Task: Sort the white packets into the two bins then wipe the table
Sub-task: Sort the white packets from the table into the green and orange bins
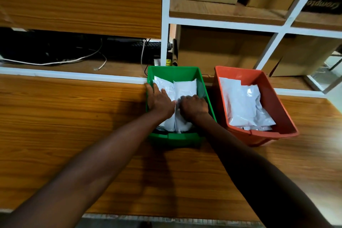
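Note:
A green bin [174,71] stands on the wooden table [64,116] with white packets [185,87] standing inside it. Both my hands are down in this bin. My left hand [159,100] lies flat with fingers spread on the left packets, thumb near the bin's left rim. My right hand [194,106] is curled on the near part of a white packet in the middle. To the right, an orange bin [273,96] holds more white packets [242,103] lying flat.
White-framed shelves [166,24] rise behind the table, holding cardboard boxes [222,48]. A keyboard [149,45] and loose cables [55,61] sit in the dark lower shelf at the left. The table's front edge runs along the bottom.

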### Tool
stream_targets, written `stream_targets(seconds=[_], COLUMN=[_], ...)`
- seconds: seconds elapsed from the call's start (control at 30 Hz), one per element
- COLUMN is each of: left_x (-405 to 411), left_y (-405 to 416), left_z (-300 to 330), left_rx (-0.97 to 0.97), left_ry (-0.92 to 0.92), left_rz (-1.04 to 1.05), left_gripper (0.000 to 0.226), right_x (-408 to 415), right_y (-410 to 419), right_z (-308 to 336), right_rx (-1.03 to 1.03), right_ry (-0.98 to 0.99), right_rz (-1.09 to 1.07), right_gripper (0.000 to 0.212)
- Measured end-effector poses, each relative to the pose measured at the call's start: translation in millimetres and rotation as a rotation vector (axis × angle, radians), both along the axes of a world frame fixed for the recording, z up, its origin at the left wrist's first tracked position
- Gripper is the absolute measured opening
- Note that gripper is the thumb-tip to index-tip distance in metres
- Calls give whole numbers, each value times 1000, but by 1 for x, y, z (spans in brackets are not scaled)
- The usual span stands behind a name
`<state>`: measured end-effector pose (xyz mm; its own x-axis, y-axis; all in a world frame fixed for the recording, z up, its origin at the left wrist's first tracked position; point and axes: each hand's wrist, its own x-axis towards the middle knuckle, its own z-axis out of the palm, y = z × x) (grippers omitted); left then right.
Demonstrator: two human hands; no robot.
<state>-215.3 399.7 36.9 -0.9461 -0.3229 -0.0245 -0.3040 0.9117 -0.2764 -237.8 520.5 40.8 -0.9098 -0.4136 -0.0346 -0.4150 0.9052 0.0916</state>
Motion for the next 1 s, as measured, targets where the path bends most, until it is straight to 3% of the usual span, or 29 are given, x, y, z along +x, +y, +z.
stream_targets(seconds=[0.23,0.43,0.57,0.73,0.87,1.0], left_x=[48,108,124,113,76,22], left_y=[5,61,120,183,212,216], left_z=[33,45,42,36,33,27], left_rx=[304,624,771,887,922,910], left_ry=[352,736,783,747,660,586], left_rz=[-95,-258,-318,-360,-352,-329], left_gripper=[69,66,64,66,75,82], right_x=[40,91,107,100,77,46], right_y=[43,101,144,198,232,263], right_z=[29,39,34,32,36,40], right_rx=[-665,-923,-987,-993,-968,-844], right_ry=[263,399,469,461,425,431], right_rz=[55,-69,-163,-269,-366,-412], right_gripper=[37,36,37,55,64,58])
